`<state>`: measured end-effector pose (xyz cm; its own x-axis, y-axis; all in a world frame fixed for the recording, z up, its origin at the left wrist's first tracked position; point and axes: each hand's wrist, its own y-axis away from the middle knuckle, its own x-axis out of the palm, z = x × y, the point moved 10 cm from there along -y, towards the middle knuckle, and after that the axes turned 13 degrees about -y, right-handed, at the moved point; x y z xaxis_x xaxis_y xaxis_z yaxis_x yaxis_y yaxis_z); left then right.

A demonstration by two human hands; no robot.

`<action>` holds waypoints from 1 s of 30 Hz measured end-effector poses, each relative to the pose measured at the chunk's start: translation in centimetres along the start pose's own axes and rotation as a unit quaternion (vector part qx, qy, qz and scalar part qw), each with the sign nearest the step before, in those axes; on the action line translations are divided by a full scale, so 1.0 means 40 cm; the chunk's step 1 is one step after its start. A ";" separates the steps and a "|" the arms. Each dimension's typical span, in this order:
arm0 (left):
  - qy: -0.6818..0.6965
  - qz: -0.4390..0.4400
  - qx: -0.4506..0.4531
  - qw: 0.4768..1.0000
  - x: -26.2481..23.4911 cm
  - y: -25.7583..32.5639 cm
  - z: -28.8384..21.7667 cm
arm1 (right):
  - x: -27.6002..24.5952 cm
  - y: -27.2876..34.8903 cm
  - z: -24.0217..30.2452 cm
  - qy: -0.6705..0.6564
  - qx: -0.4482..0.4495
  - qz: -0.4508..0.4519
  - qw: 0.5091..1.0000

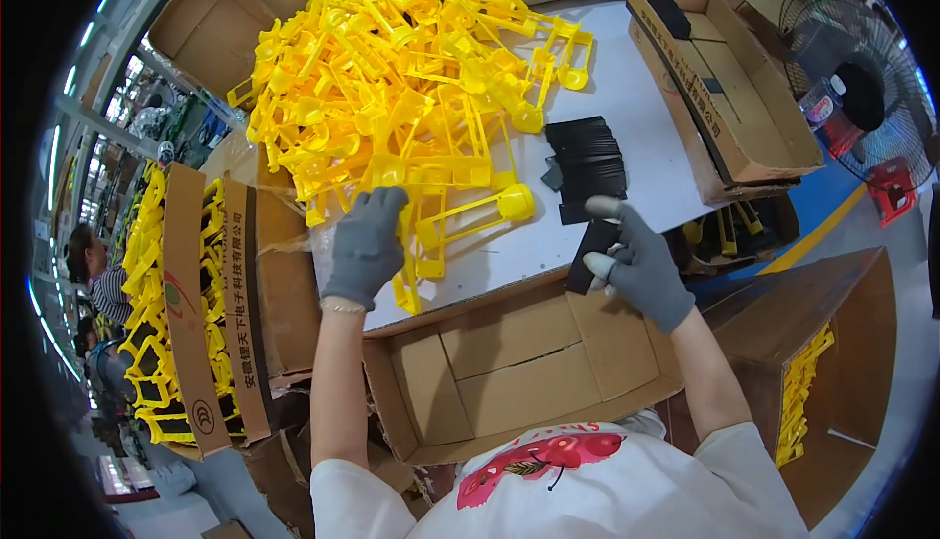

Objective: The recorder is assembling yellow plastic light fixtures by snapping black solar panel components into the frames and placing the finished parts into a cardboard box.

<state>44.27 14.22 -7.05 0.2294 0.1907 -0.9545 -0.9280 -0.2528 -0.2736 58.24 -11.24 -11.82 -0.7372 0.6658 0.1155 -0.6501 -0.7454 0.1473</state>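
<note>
My left hand (367,245), in a grey glove, is closed at the near edge of the heap of yellow plastic frames (382,79). Its curled fingers grip a yellow plastic frame (408,280), partly hidden by the hand. In my right hand (641,270), gloved with bare thumb and fingertips, is a flat black rectangular piece (587,260), pinched and tilted. Just beyond that hand lies a fanned stack of black pieces (592,162) on the white table (627,69). Another loose yellow frame (480,218) rests between my hands.
An open cardboard box (519,382) sits against the table's near edge, below my hands. A long carton (729,89) stands at the far right, with a fan (862,79) beyond it. Cartons of yellow frames (162,314) are at left; another box (832,373) is at right.
</note>
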 end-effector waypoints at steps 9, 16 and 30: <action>0.117 -0.009 -0.202 0.972 -0.238 0.222 0.085 | -0.043 0.092 -0.052 0.048 -0.090 -0.042 0.994; 0.602 -0.009 -0.415 0.682 0.029 0.398 -0.125 | 0.048 0.164 -0.053 -0.099 0.092 0.016 0.991; 0.753 0.173 -0.373 0.514 0.159 0.393 -0.364 | 0.091 0.183 -0.064 0.214 -0.036 0.034 0.976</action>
<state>35.39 -2.35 -19.14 0.5763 -0.7964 0.1836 -0.7486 -0.4241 0.5097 50.33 -14.35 -12.85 -0.7782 0.5515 -0.3005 -0.5973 -0.7978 0.0826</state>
